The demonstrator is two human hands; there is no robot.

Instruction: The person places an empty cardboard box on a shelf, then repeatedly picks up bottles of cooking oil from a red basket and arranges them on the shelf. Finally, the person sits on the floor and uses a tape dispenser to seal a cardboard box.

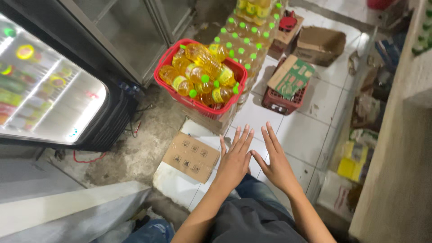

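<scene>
Shop floor; red basket (165, 82) part hidden by oil bottles (201, 72)

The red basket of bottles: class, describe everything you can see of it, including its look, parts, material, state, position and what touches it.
The red basket looks like plastic, rectangular with a thick rim and slotted walls. It is heaped above the rim with yellow oil bottles with green caps, lying on their sides at mixed angles. It sits level on a brown cardboard box, beside the glass-fronted cooler, with shrink-wrapped bottle packs right behind it. The left hand and right hand are open, in front of it, touching nothing.
</scene>
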